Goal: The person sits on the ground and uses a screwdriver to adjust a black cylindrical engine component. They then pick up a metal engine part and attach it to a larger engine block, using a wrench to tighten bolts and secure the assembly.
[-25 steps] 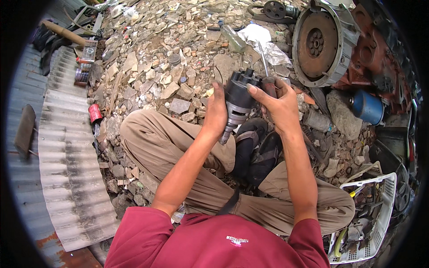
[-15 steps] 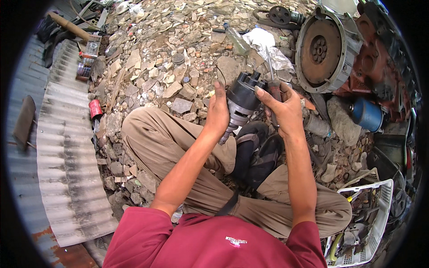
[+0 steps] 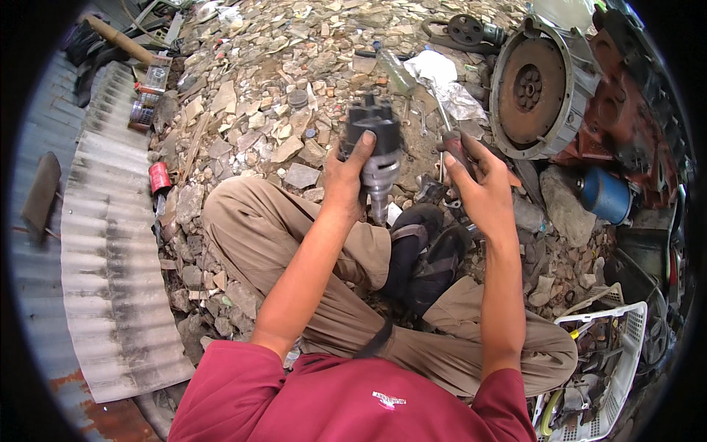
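Note:
My left hand [image 3: 349, 175] is closed round an ignition distributor [image 3: 381, 171], its thumb lying across the black cap. The cap's terminal towers point up and away, and the grey metal body and shaft hang down above my shoes [image 3: 420, 254]. Motion blurs the distributor a little. To the right, my right hand [image 3: 482, 182] grips a screwdriver [image 3: 455, 147] by its dark red handle, with the metal blade pointing away from me. The two hands are apart, and the screwdriver does not touch the distributor.
Broken stone covers the ground. A large bellhousing with a rusty disc [image 3: 529, 90] stands at far right, near a blue cylinder [image 3: 605, 194]. A white basket [image 3: 626, 353] of parts sits at lower right. Corrugated sheets [image 3: 118, 243] line the left. A glass bottle [image 3: 395, 70] and white cloth [image 3: 434, 70] lie ahead.
The distributor has moved left in my left hand and turned more upright. My right hand has come away from its cap, moving right and slightly down with the screwdriver.

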Motion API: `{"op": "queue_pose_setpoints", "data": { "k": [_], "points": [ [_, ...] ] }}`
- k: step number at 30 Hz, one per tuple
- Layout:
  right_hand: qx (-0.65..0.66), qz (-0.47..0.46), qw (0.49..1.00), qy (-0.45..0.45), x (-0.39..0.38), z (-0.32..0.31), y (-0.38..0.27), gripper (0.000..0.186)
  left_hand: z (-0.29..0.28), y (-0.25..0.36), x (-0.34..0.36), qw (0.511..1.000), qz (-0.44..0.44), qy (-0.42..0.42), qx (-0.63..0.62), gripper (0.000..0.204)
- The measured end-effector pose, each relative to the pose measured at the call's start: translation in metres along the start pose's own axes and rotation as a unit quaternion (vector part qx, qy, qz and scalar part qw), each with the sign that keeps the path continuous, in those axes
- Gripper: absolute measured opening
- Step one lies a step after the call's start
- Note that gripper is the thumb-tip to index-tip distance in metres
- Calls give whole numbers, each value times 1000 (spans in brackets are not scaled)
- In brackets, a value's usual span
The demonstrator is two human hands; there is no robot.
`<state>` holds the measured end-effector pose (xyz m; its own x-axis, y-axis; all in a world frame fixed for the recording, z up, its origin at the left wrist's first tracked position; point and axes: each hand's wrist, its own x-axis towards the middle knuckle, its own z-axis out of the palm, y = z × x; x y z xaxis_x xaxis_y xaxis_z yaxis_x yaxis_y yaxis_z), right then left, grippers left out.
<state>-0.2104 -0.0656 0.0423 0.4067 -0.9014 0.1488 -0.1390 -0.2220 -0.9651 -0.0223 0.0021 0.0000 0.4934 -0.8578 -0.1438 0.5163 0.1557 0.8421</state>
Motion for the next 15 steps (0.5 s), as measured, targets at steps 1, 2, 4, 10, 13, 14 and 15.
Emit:
{"op": "queue_pose_setpoints", "data": {
  "k": [1, 2, 4, 10, 13, 14, 15],
  "points": [
    [-47, -44, 998, -1, -3, 1, -5, 41, -2, 7, 2, 999, -8, 1, -37, 54],
    [-93, -88, 992, -2, -7, 1, -12, 41, -6, 12, 4, 997, -17, 1, -75, 52],
    [-219, -164, 962, -15, -17, 11, -33, 42, -13, 20, 8, 996, 8, 31, -80, 48],
    [-306, -160, 938, -22, -36, 28, -49, 42, -30, 23, 14, 995, 64, 43, -56, 47],
    [-288, -157, 945, -23, -37, 32, -44, 41, -24, 24, 12, 995, 71, 43, -59, 42],
    [-301, -170, 938, -15, -37, 31, -43, 41, -22, 24, 12, 995, 76, 40, -57, 41],
    [-311, -185, 932, -8, -37, 32, -42, 40, -23, 25, 11, 995, 72, 36, -56, 40]
  ]
}}
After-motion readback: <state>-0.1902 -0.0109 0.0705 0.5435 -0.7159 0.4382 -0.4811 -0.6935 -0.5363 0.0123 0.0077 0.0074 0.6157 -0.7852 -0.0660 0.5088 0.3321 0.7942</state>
